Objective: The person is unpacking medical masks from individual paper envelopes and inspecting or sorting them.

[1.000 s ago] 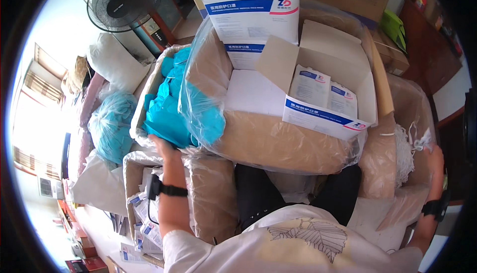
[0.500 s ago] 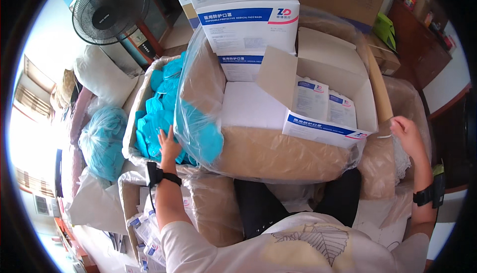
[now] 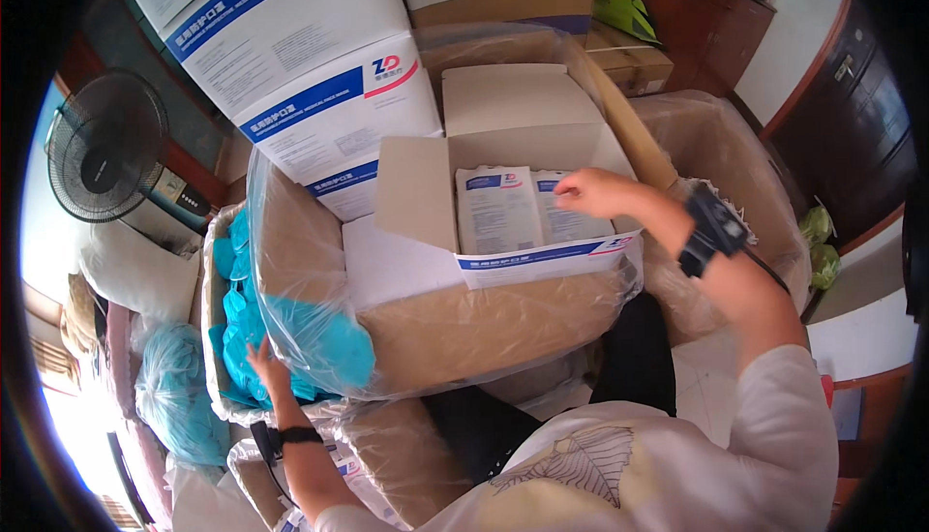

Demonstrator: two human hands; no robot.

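Note:
My left hand (image 3: 268, 365) reaches with fingers apart into a lined box of turquoise cloth-like pieces (image 3: 239, 309), touching or just above them; it holds nothing that shows. My right hand (image 3: 592, 193) is over an open white carton (image 3: 542, 263) with a blue band and raised flaps. Its fingers are curled together above the right of the white packets (image 3: 498, 211) standing inside; whatever they hold, if anything, is hidden. The carton rests in a large brown cardboard box (image 3: 494, 329) lined with clear plastic, beside a plain white surface (image 3: 392, 266).
White cartons (image 3: 319, 96) are stacked behind. A black fan (image 3: 106, 145) stands at the far left, above a tied bag of turquoise pieces (image 3: 184, 392). At the right sits another plastic-lined box (image 3: 716, 154). A lower box (image 3: 402, 445) holds packets near my legs.
My right hand has moved left from beside the large box to over the packets in the carton. My left hand stays at the turquoise pieces. The view has turned to the right.

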